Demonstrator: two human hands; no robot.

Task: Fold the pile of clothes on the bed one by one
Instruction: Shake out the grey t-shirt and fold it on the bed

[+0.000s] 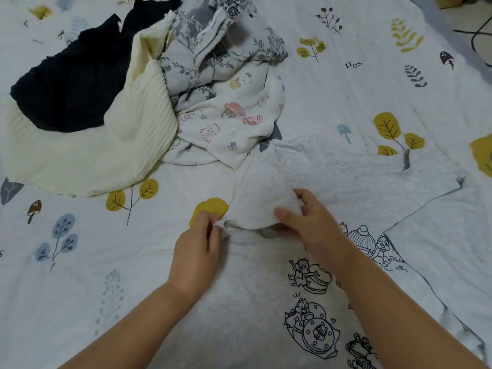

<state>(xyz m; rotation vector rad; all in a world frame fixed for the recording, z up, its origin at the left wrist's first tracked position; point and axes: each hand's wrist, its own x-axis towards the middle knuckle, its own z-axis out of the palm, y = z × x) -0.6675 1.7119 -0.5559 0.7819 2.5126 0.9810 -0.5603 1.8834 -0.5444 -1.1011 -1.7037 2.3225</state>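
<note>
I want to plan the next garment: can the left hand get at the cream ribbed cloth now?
Probably not yet: the left hand is pinching the grey shirt. Nothing lies between it and the cream ribbed cloth.

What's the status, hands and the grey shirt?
Left hand and right hand both pinching a sleeve of the light grey cartoon-print T-shirt, spread flat on the leaf-print bedsheet. Unfolded clothes pile behind, partly overlapping it.
</note>
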